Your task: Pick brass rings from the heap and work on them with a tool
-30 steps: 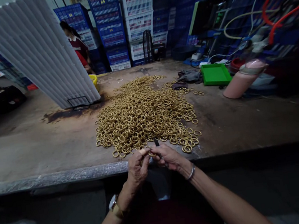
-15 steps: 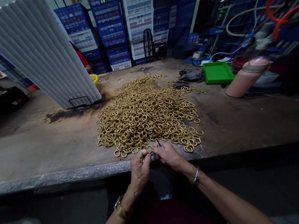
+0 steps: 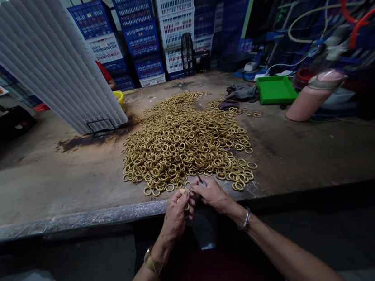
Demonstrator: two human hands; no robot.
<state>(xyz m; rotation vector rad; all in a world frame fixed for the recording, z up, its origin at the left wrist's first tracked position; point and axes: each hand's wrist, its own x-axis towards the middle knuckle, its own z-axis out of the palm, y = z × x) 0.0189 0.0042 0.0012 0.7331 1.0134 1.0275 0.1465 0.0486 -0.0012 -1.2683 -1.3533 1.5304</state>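
Observation:
A big heap of brass-coloured rings [image 3: 184,141] lies on the worktable [image 3: 77,186] in front of me. At the table's near edge my left hand [image 3: 177,210] is closed on a brass-coloured ring [image 3: 186,206], gripped between thumb and fingers. Close against it, my right hand [image 3: 213,194] is closed around a slim dark tool with a pointed tip [image 3: 199,179]; its kind cannot be made out, as the fingers cover most of it. The fingertips of both hands nearly meet, just short of the nearest loose rings.
A tall ribbed pale panel [image 3: 45,67] stands in a wire holder at left. Toward the right are grey gloves [image 3: 241,93], a green tray [image 3: 276,89] and a pink bottle [image 3: 309,100]. Stacked crates [image 3: 145,50] line the back. Part of a person in red [image 3: 106,73] shows behind the panel.
My left hand has turned slightly, so the ring in it shows more plainly below the thumb. My right hand stays almost in place with the tool. The whole view has shifted a little.

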